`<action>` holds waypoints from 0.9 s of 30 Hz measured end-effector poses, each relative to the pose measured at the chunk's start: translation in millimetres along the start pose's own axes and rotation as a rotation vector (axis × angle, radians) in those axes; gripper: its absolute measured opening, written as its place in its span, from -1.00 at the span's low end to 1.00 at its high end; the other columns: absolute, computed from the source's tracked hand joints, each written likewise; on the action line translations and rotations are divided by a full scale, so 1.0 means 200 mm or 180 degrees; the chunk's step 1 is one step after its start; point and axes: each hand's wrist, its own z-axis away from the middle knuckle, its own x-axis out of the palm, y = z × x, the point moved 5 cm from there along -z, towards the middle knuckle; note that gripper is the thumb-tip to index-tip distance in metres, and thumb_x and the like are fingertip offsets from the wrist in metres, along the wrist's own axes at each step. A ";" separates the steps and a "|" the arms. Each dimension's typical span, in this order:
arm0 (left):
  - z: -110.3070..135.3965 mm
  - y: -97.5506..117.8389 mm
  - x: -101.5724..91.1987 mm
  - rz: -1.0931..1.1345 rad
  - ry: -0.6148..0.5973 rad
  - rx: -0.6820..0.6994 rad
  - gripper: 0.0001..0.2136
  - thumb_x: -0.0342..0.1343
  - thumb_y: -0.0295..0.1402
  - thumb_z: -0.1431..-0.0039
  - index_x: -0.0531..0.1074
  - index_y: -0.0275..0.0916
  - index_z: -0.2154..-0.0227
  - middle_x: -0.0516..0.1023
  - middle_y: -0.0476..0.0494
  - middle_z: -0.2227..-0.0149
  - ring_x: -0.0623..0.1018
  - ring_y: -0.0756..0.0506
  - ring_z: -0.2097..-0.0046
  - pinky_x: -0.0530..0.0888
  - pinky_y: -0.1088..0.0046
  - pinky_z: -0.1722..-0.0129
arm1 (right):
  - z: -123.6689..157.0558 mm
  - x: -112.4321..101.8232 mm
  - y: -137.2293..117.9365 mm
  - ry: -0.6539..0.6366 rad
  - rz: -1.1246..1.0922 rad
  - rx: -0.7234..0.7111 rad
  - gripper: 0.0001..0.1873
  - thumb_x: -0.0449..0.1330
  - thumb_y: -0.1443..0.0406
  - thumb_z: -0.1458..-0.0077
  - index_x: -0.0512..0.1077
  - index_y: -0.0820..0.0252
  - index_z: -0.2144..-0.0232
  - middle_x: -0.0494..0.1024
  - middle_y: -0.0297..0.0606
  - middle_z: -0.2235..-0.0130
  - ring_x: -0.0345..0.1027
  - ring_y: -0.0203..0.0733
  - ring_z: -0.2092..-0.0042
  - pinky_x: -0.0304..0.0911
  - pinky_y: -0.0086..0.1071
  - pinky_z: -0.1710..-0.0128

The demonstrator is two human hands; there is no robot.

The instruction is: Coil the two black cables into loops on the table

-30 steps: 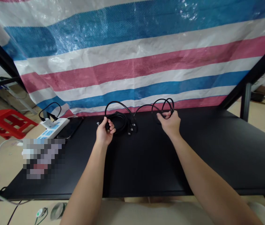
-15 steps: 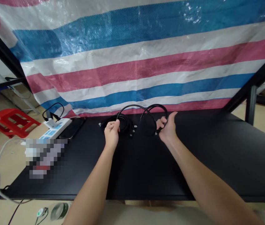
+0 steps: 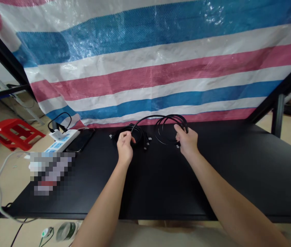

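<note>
A black cable (image 3: 147,117) runs in an arc from one of my hands to the other. My right hand (image 3: 187,139) is closed round several loops of it, and a silver-tipped plug pokes out below the fingers. Between thumb and fingers, my left hand (image 3: 125,145) pinches the cable's other stretch. Just behind the left hand lies a bundle of coiled black cables (image 3: 140,133) on the black table (image 3: 155,185), with several metal plug ends showing. The left hand hides part of that bundle.
To the left, a white power strip (image 3: 69,136) carries a plugged-in white adapter (image 3: 56,134) beside a dark phone (image 3: 81,141). A blurred patch covers the table's left side. A red stool (image 3: 14,132) stands beyond, and a striped sheet (image 3: 150,75) hangs behind.
My right hand has turned over and its fingers have closed round the loops, which now show more turns gathered together. The left hand still pinches the cable in nearly the same place.
</note>
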 end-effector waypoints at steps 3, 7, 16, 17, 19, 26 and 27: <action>0.04 -0.02 0.05 0.0058 -0.0407 -0.0015 -0.62 0.19 -0.39 -0.04 0.33 -0.24 0.84 0.42 -0.07 0.50 0.40 -0.01 0.39 0.32 0.51 0.33 | 0.00 0.02 0.03 -0.0040 -0.0841 0.0303 -0.42 0.36 0.01 0.29 0.02 0.08 0.70 0.01 -0.60 0.77 -0.06 -0.42 0.71 -0.03 -0.47 0.72; 0.06 -0.04 0.09 -0.0089 -0.0730 0.0053 -0.61 0.24 -0.30 0.01 0.34 -0.23 0.86 0.52 -0.15 0.37 0.49 -0.08 0.25 0.38 0.45 0.24 | 0.05 0.09 0.02 -0.0564 -0.1384 0.0637 -0.33 0.31 -0.07 0.18 -0.10 0.11 0.70 -0.06 -0.60 0.76 -0.12 -0.45 0.72 -0.03 -0.49 0.74; 0.13 -0.11 0.17 0.0565 -0.1631 -0.0803 -0.64 0.30 -0.07 0.15 0.50 -0.28 0.74 0.56 -0.29 0.13 0.58 -0.19 0.23 0.48 0.27 0.20 | 0.16 0.20 0.04 -0.0821 -0.1470 0.1011 -0.28 0.15 -0.26 0.19 -0.12 0.11 0.71 -0.08 -0.58 0.77 -0.13 -0.45 0.72 -0.05 -0.49 0.74; 0.14 -0.12 0.17 0.0690 -0.1575 -0.0914 -0.66 0.33 -0.08 0.20 0.51 -0.29 0.72 0.57 -0.29 0.16 0.59 -0.18 0.26 0.49 0.27 0.23 | 0.16 0.21 0.04 -0.0750 -0.1447 0.0983 -0.31 0.14 -0.27 0.19 -0.07 0.10 0.70 -0.04 -0.58 0.77 -0.10 -0.44 0.72 -0.03 -0.49 0.74; 0.13 -0.13 0.16 0.0889 -0.1347 -0.1073 -0.72 0.39 -0.15 0.29 0.56 -0.29 0.61 0.60 -0.25 0.25 0.59 -0.16 0.29 0.50 0.27 0.24 | 0.18 0.22 0.04 -0.0584 -0.1354 0.0814 -0.37 0.15 -0.27 0.20 0.06 0.09 0.64 0.05 -0.58 0.76 -0.02 -0.42 0.72 0.01 -0.49 0.73; 0.01 -0.16 0.05 0.1148 -0.0410 -0.0914 -0.45 0.39 -0.39 0.29 0.48 -0.21 0.10 0.60 -0.07 0.45 0.62 -0.13 0.33 0.52 0.35 0.29 | 0.17 0.33 0.01 -0.0488 -0.0128 0.0141 -0.51 0.03 -0.18 0.00 0.18 0.09 0.53 0.25 -0.52 0.71 0.21 -0.33 0.69 0.15 -0.46 0.69; -0.01 -0.15 0.02 0.1105 -0.0238 -0.0859 -0.44 0.38 -0.41 0.27 0.46 -0.23 0.08 0.59 -0.06 0.47 0.61 -0.12 0.34 0.52 0.36 0.29 | 0.16 0.36 -0.01 -0.0605 0.0244 0.0100 -0.54 0.01 -0.14 -0.05 0.20 0.10 0.53 0.29 -0.48 0.69 0.25 -0.31 0.67 0.17 -0.45 0.66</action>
